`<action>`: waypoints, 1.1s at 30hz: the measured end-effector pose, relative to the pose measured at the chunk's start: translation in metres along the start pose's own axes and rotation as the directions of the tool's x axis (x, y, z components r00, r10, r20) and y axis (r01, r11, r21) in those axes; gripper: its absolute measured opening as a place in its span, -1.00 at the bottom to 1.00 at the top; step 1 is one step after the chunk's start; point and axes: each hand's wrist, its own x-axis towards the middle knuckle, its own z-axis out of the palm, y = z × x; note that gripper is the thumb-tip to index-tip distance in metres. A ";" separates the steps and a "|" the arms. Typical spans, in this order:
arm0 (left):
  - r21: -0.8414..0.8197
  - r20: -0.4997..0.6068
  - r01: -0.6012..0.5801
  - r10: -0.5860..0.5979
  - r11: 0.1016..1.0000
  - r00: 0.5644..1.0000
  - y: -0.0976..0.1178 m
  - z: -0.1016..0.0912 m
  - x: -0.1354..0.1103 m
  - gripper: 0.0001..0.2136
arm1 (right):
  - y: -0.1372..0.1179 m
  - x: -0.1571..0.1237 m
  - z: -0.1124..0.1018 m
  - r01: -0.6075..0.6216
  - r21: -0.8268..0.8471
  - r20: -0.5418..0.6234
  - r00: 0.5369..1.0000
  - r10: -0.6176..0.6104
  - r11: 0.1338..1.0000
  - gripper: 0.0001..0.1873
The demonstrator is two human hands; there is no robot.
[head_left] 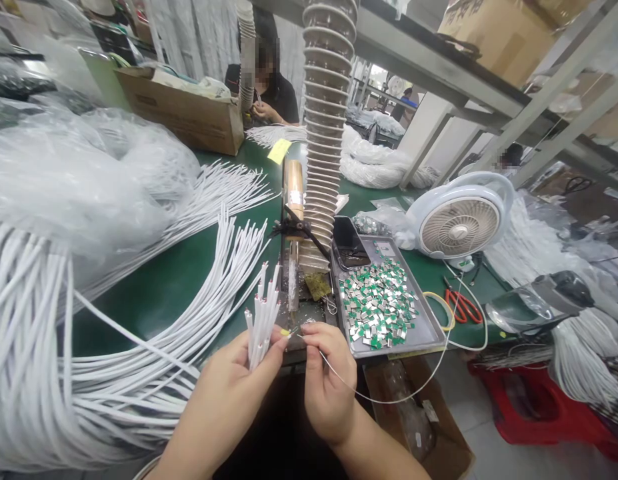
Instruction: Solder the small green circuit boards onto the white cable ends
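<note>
The cables in the left hand are white, tipped red; the heap left of it is also white. The wire at the right hand is white. Beyond the hands, the desk is green, the hose grey with pale ribs. To their right, the tray is grey, its chips green and silver, the scissors red-handled.

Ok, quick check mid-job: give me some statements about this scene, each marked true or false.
1. The left hand holds a bunch of white cables. True.
2. The fan stands on the metal tray. False: the fan stands beside the metal tray.
3. The right hand pinches a thin white wire. True.
4. The red-handled tool lies left of the metal tray. False: the red-handled tool lies to its right.
</note>
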 end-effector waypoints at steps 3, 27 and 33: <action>0.004 0.015 0.001 -0.001 1.000 1.000 0.001 -0.001 0.001 -0.71 | 0.000 0.000 0.001 -0.005 0.002 0.018 1.000 0.005 1.000 -0.75; -0.042 0.010 -0.014 0.015 0.999 1.000 0.008 -0.002 0.004 -0.73 | 0.001 0.008 0.004 0.080 -0.018 -0.024 0.996 -0.080 0.997 -0.73; -0.066 0.016 -0.024 0.025 0.998 1.000 0.006 -0.003 0.005 -0.74 | -0.001 0.011 0.004 0.093 -0.032 -0.020 0.995 -0.093 0.995 -0.74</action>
